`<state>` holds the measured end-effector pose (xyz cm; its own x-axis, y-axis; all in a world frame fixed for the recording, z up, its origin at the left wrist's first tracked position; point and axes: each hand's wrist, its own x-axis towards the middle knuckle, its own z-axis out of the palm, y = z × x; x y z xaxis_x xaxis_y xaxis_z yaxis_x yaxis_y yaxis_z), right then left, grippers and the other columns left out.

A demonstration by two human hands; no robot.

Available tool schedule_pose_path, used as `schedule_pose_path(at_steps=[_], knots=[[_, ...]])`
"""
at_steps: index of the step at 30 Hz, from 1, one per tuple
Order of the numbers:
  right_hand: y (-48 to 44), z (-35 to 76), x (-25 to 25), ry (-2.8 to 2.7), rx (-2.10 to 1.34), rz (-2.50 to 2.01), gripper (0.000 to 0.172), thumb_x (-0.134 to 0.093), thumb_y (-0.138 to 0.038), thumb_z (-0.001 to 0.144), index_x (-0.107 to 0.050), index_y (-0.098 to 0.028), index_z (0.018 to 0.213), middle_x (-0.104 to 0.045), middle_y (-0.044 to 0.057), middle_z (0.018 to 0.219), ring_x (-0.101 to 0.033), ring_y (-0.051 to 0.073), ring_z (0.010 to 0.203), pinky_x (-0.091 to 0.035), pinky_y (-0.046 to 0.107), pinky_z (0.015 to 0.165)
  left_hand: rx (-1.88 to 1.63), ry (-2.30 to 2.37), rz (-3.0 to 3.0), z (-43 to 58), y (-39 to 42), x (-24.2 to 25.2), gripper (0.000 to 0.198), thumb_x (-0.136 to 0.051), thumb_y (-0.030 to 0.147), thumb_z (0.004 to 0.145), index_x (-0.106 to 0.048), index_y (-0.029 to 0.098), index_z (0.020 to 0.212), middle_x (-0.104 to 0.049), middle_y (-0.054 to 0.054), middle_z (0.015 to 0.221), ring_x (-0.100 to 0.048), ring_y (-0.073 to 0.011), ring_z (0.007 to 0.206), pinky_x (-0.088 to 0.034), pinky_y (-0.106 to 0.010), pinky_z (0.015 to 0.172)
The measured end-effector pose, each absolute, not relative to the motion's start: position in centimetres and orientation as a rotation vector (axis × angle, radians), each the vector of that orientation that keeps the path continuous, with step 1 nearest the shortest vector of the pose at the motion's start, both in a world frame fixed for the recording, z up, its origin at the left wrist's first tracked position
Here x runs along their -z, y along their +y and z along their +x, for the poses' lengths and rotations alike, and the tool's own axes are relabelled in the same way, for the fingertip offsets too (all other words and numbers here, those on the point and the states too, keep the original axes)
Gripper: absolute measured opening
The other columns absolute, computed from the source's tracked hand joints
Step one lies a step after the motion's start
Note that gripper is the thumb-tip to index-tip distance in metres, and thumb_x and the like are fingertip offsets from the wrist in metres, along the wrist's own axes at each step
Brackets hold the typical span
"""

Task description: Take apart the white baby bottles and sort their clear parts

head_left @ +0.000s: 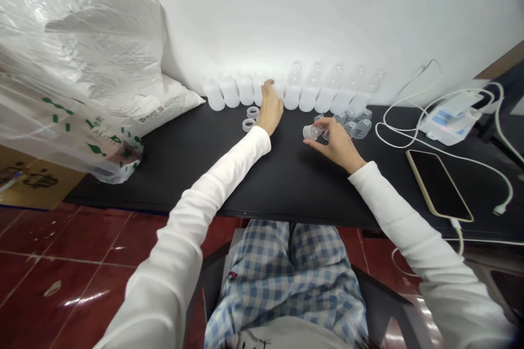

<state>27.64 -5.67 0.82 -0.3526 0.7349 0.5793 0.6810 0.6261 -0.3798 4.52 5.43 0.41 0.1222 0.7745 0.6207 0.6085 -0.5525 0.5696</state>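
My left hand (271, 108) reaches to the row of bottles, its fingers curled round a frosted plastic bottle (279, 87) that it partly hides. Other open-topped frosted bottles (245, 90) stand to the left of it. To the right, several more bottles (291, 97) wear clear domed tops. My right hand (333, 144) pinches a clear plastic cap (311, 132) with a ridged rim between thumb and fingers, just above the black table. More clear caps (362, 128) lie beyond that hand. Beside my left wrist lie white rings (248, 125).
White plastic bags (102, 54) bulge over the table's left end, above a cardboard box (36, 177). At the right, a phone (440, 185) lies plugged into a cable. White cables (399, 131) loop around a white box-shaped device (450, 120). A white wall stands behind the bottles.
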Motion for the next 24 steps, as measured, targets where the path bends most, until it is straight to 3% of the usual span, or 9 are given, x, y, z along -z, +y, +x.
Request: schedule_pose_path(at_steps=[1, 3, 5, 10, 16, 20, 24], knots=[[-5.7, 27.6, -0.7, -2.09, -0.111, -1.116, 0.051, -0.076, -0.059, 0.09, -0.058, -0.022, 0.121, -0.071, 0.013, 0.113, -0.069, 0.028, 0.09, -0.058, 0.048, 0.088, -1.391, 1.345, 2.002, 4.6, 4.1, -0.3, 0.032, -0.049, 0.03, 0.106, -0.049, 0.023, 0.137, -0.065, -0.016, 0.125, -0.071, -0.0267, 0.115, -0.054, -0.054, 0.109], [-5.7, 27.3, -0.5, -2.061, -0.148, -1.141, 0.05, -0.074, -0.061, 0.09, -0.057, -0.023, 0.117, -0.071, 0.011, 0.11, -0.067, 0.027, 0.086, -0.058, 0.046, 0.085, -1.297, 1.275, 1.935, 5.0, 1.2, 0.2, 0.022, -0.048, 0.036, 0.107, -0.051, 0.023, 0.124, -0.068, -0.009, 0.106, -0.074, -0.0177, 0.087, -0.063, -0.04, 0.088], [-5.7, 27.0, -0.2, -2.021, -0.198, -1.173, 0.05, -0.072, -0.064, 0.091, -0.055, -0.024, 0.114, -0.07, 0.01, 0.109, -0.065, 0.024, 0.081, -0.057, 0.045, 0.081, -1.15, 1.102, 1.776, 5.3, -1.3, 0.7, 0.022, -0.041, 0.039, 0.11, -0.05, 0.023, 0.123, -0.07, -0.008, 0.108, -0.074, -0.0132, 0.082, -0.064, -0.031, 0.078], [-5.5, 26.2, 0.6, -1.916, -0.351, -1.166, 0.048, -0.064, -0.066, 0.094, -0.051, -0.025, 0.116, -0.068, 0.008, 0.107, -0.062, 0.02, 0.076, -0.058, 0.041, 0.077, -0.871, 0.793, 1.424, 5.5, -3.9, 0.5, 0.03, -0.04, 0.044, 0.111, -0.049, 0.022, 0.13, -0.073, -0.011, 0.119, -0.078, -0.0149, 0.092, -0.063, -0.032, 0.086], [-5.0, 26.2, 1.2, -1.94, -0.412, -1.11, 0.046, -0.057, -0.062, 0.099, -0.051, -0.025, 0.125, -0.065, 0.011, 0.114, -0.064, 0.023, 0.087, -0.059, 0.045, 0.084, -0.841, 0.721, 1.394, 5.2, -3.6, 0.3, 0.038, -0.064, 0.048, 0.101, -0.052, 0.021, 0.124, -0.075, -0.009, 0.111, -0.078, -0.0169, 0.099, -0.061, -0.036, 0.097], [-5.1, 26.3, 1.3, -2.001, -0.402, -1.101, 0.05, -0.051, -0.063, 0.101, -0.05, -0.025, 0.131, -0.064, 0.013, 0.121, -0.064, 0.025, 0.09, -0.058, 0.048, 0.088, -0.848, 0.751, 1.28, 5.2, -3.4, 0.1, 0.023, -0.05, 0.04, 0.107, -0.051, 0.022, 0.121, -0.076, -0.007, 0.104, -0.078, -0.0157, 0.093, -0.061, -0.038, 0.098], [-5.4, 26.2, 0.5, -2.049, -0.295, -1.145, 0.04, -0.043, -0.061, 0.105, -0.055, -0.024, 0.111, -0.067, 0.011, 0.103, -0.063, 0.025, 0.087, -0.053, 0.045, 0.085, -0.818, 0.769, 1.236, 5.3, -3.4, -0.3, 0.021, -0.047, 0.042, 0.109, -0.051, 0.022, 0.112, -0.074, -0.004, 0.093, -0.076, -0.0145, 0.081, -0.062, -0.036, 0.091]])
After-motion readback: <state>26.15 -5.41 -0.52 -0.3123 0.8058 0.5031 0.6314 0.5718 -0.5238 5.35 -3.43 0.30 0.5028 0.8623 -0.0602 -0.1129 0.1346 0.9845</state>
